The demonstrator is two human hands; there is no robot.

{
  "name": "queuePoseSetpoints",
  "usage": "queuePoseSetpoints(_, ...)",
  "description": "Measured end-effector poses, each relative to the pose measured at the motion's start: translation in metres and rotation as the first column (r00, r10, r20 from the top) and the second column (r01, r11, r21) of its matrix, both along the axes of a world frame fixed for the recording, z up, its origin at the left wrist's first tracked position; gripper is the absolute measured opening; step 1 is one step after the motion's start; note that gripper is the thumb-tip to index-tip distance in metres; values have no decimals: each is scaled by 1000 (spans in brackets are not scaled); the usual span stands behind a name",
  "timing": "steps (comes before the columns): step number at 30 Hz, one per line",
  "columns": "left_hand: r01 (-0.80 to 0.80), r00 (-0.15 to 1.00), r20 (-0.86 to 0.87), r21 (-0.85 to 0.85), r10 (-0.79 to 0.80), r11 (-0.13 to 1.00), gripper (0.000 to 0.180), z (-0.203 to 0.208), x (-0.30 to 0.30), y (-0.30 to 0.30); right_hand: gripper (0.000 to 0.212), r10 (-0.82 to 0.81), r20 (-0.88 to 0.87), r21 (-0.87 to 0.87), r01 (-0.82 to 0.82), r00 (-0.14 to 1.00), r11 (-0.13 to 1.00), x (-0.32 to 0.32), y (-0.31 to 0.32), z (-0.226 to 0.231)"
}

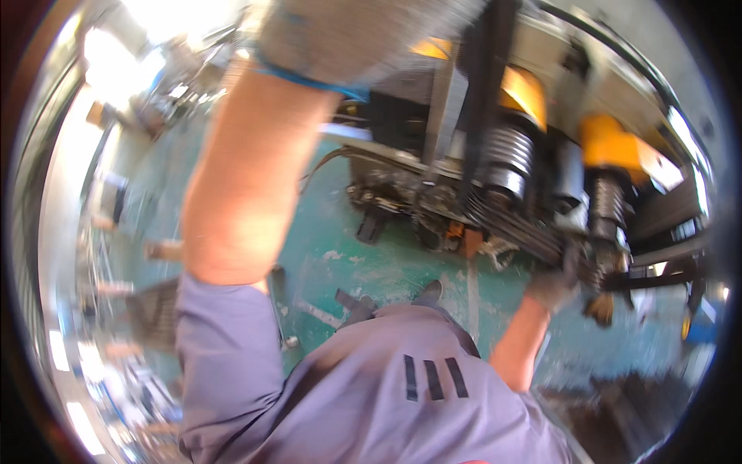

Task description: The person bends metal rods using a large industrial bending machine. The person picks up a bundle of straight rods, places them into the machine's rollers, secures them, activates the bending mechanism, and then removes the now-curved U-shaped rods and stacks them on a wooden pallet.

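My left hand (pixel 332 39), in a grey glove with a blue cuff, is raised at the top of the view, in front of the machine. It is smeared by motion, and its fingers are cut off by the upper edge. Low on the machine's right side, my right hand (pixel 553 288), also gloved, is closed at the end of a bundle of dark bars (pixel 518 232). What its fingers grip blends into the dark parts. Above the bars stand a ribbed metal cylinder (pixel 508 158) under a yellow housing (pixel 522 94) and a second ribbed cylinder (pixel 607 205).
A dark upright post (pixel 488 73) rises between my left hand and the cylinders. A thick black hose (pixel 618 42) curves along the machine's upper right. Greasy machine parts (pixel 394 193) hang over the green floor (pixel 328 259). A dark ridged mat (pixel 154 313) lies at left.
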State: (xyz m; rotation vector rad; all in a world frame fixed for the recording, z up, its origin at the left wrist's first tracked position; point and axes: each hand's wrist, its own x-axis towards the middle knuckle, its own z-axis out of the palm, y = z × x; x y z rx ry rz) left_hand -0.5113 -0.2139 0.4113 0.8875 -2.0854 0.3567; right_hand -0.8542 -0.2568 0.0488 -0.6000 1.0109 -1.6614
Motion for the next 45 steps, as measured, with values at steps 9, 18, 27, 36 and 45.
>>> queuePoseSetpoints(9,-51,295,-947,116,126,992,24,-88,6,223,21,-177,-864,-276,-150,472,949,42,88,41)
queuePoseSetpoints(18,-546,-566,-821,441,74,712,20,-291,79,526,28,604,-469,38,-668,645,743,232,250,-8)
queuePoseSetpoints(27,-562,-824,-553,776,-119,285,20,-473,92,761,15,774,-633,357,-883,12,305,375,437,-116)
queuePoseSetpoints(36,-133,-984,-144,985,-101,-109,28,-606,139,868,22,663,-684,539,-824,-305,177,483,535,-249)
queuePoseSetpoints(45,185,-980,198,889,-13,-418,36,-662,106,831,40,496,-655,700,-705,-569,115,532,575,-299)
